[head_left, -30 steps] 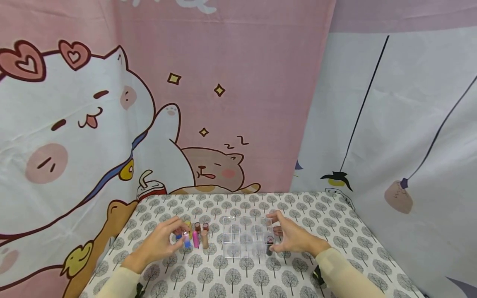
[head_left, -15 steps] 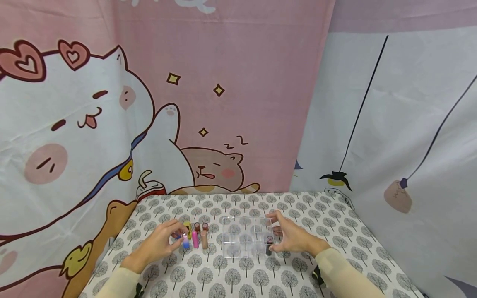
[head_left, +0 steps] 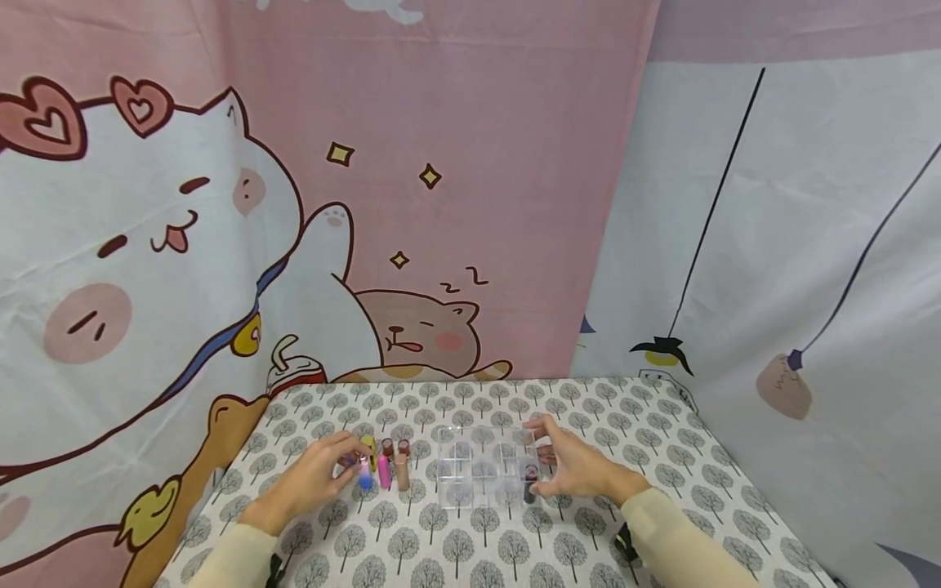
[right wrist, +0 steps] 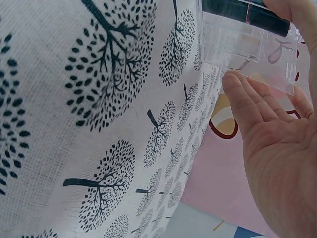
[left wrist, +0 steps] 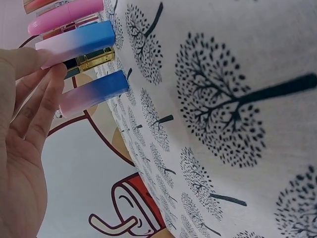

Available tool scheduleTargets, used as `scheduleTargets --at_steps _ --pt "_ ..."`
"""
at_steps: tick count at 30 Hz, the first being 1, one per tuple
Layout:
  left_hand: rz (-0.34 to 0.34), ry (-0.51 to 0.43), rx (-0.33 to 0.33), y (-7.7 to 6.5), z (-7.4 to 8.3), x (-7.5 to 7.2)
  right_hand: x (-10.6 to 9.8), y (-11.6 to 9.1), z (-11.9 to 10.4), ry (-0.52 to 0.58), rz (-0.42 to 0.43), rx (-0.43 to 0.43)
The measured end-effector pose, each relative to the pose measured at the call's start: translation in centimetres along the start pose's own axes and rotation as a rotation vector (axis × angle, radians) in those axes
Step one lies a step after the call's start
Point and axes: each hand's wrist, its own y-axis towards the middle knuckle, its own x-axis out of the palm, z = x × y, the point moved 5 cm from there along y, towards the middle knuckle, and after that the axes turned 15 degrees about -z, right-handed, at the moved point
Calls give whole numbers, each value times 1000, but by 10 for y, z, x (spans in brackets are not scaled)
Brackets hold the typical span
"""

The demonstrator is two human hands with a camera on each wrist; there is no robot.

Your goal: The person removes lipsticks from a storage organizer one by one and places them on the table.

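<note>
Near the top of a pink-to-blue lipstick tube (left wrist: 79,42), my left hand (head_left: 319,469) pinches its pink end between thumb and fingertips. The tube stands upright beside a second pink-to-blue tube (left wrist: 96,93), partly behind the hand in the head view. My right hand (head_left: 573,461) grips the right end of a clear divided organizer (head_left: 470,478), thumb at the near corner and fingers along the side. A dark lipstick tube (head_left: 531,483) stands in the organizer's near right compartment, close to the right thumb; the right wrist view shows its black body (right wrist: 247,12).
Just right of the left hand stand a bright pink tube (head_left: 385,472), a tan tube (head_left: 402,472), a yellow-gold tube (head_left: 369,447) and two dark reddish-brown tubes (head_left: 388,447). A tree-print cloth (head_left: 456,551) covers the table. A cartoon curtain (head_left: 485,204) hangs behind.
My left fingers have shifted very slightly about the top of the pink-to-blue tube. The right hand and the organizer stay in place.
</note>
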Motion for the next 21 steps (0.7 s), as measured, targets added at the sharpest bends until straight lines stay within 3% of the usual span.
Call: scheduleTargets --at_steps 9,21 --pt "-9 3 -29 -1 -3 2 1 0 0 13 -1 -5" --pt "64 76 -77 0 3 -7 1 0 0 32 -4 -2"
